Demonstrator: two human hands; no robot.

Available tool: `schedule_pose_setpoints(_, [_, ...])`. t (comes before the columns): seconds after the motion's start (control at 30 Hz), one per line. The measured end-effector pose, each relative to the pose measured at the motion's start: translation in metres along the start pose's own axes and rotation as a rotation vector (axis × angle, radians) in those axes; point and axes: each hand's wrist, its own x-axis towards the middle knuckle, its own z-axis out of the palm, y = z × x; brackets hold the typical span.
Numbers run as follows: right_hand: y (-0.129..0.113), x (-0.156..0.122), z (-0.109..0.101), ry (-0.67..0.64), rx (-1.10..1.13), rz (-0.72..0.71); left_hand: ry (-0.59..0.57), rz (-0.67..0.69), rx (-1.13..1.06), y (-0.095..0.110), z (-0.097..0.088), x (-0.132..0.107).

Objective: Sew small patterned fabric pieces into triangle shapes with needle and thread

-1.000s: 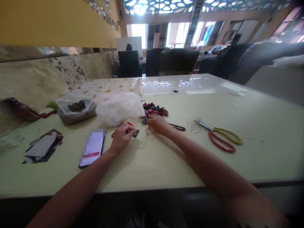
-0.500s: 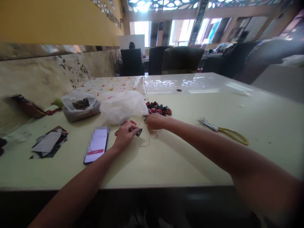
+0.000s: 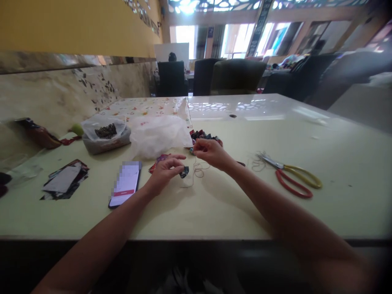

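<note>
My left hand (image 3: 165, 170) pinches a small dark folded piece (image 3: 184, 171) just above the pale table (image 3: 214, 204). My right hand (image 3: 211, 153) is closed in a pinch on a thin thread (image 3: 197, 171) that loops down between the two hands. Behind my right hand lies a pile of small red and dark folded pieces (image 3: 204, 136). Flat red pieces (image 3: 157, 161) lie under my left hand.
Scissors with red and yellow handles (image 3: 290, 177) lie to the right. A phone (image 3: 125, 183) lies left of my left hand. A white plastic bag (image 3: 159, 136), a bag-lined container (image 3: 105, 136), a stack of cards (image 3: 64, 179) and dark chairs (image 3: 232, 77) stand further off.
My right hand has lifted off the table and drawn back from the pile, pulling the thread up. My left hand now holds the dark piece slightly higher and further right.
</note>
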Motion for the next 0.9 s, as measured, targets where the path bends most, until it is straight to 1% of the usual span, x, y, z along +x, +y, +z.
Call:
schedule_pose_setpoints(0.07, [-0.005, -0.006, 0.011, 0.007, 0.119, -0.036, -0.118, -0.046, -0.039, 0.001, 0.002, -0.002])
schedule_pose_setpoints(0.13, [-0.011, -0.010, 0.019, 0.034, 0.293, 0.004, -0.229, -0.117, -0.094, 0.001, 0.004, -0.003])
schedule_pose_setpoints(0.2, [-0.016, -0.011, 0.019, 0.096, 0.556, 0.134, -0.299, -0.188, -0.133, 0.001, 0.006, -0.004])
schedule_pose_setpoints(0.27, [-0.019, -0.009, 0.007, 0.187, 0.809, 0.278, -0.306, -0.237, -0.139, -0.001, 0.006, -0.004])
schedule_pose_setpoints(0.33, [-0.017, -0.007, -0.017, 0.290, 0.959, 0.354, -0.278, -0.273, -0.116, -0.002, 0.004, -0.002])
schedule_pose_setpoints(0.4, [-0.010, -0.006, -0.050, 0.421, 1.005, 0.333, -0.231, -0.292, -0.079, -0.002, 0.002, -0.001])
schedule_pose_setpoints(0.47, [0.000, -0.012, -0.087, 0.605, 0.974, 0.280, -0.171, -0.284, -0.039, -0.002, -0.001, 0.001])
schedule_pose_setpoints(0.5, [0.005, -0.017, -0.106, 0.729, 0.936, 0.249, -0.132, -0.270, -0.023, -0.002, -0.002, 0.001])
schedule_pose_setpoints(0.57, [0.015, -0.030, -0.139, 1.005, 0.782, 0.113, -0.042, -0.202, 0.014, -0.001, -0.003, 0.002])
schedule_pose_setpoints(0.63, [0.022, -0.044, -0.161, 1.220, 0.532, -0.001, 0.048, -0.088, 0.067, 0.000, -0.002, 0.002])
schedule_pose_setpoints(0.67, [0.023, -0.049, -0.164, 1.264, 0.432, -0.031, 0.087, -0.028, 0.097, 0.001, -0.002, 0.001])
schedule_pose_setpoints(0.7, [0.024, -0.052, -0.163, 1.274, 0.349, -0.033, 0.121, 0.025, 0.129, 0.001, -0.001, 0.001])
schedule_pose_setpoints(0.73, [0.025, -0.053, -0.156, 1.256, 0.299, -0.013, 0.149, 0.067, 0.157, 0.002, -0.001, 0.001])
schedule_pose_setpoints(0.77, [0.024, -0.051, -0.144, 1.246, 0.278, 0.011, 0.170, 0.100, 0.181, 0.002, 0.000, 0.000])
schedule_pose_setpoints(0.83, [0.022, -0.046, -0.109, 1.000, 0.318, 0.121, 0.202, 0.157, 0.222, 0.003, 0.002, -0.002])
schedule_pose_setpoints(0.87, [0.020, -0.043, -0.088, 0.863, 0.353, 0.173, 0.214, 0.183, 0.244, 0.003, 0.003, -0.003])
schedule_pose_setpoints(0.9, [0.017, -0.041, -0.066, 0.698, 0.384, 0.211, 0.224, 0.202, 0.267, 0.004, 0.005, -0.005])
